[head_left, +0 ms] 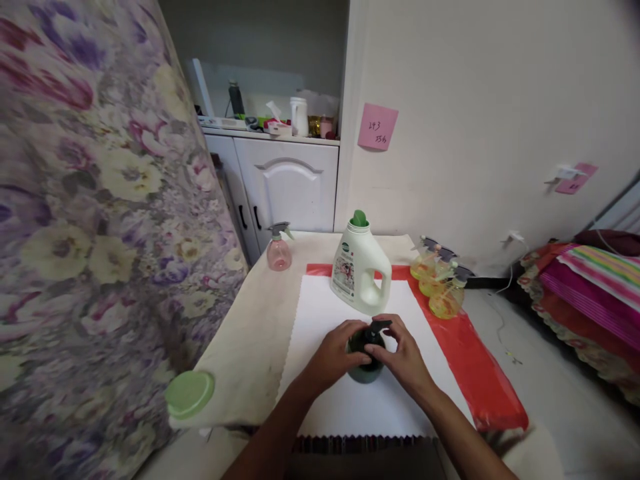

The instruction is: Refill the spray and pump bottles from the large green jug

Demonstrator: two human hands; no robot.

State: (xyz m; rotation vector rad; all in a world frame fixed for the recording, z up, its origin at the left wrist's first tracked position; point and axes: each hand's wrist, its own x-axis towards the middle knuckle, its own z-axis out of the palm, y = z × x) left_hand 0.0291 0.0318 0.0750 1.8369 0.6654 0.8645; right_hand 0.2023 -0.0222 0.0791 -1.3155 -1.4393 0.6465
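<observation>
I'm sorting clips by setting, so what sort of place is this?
Probably a room in a home: a floral curtain hangs on the left, a white cabinet stands beyond the table, and what may be a bed with bright covers shows at the right edge.

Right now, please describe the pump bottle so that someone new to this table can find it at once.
On the cream table, find the white sheet. In front of the large pale jug, the dark green pump bottle is held between the left hand and right hand. Its black pump head sets it apart from the jug and the trigger sprayers.
</observation>
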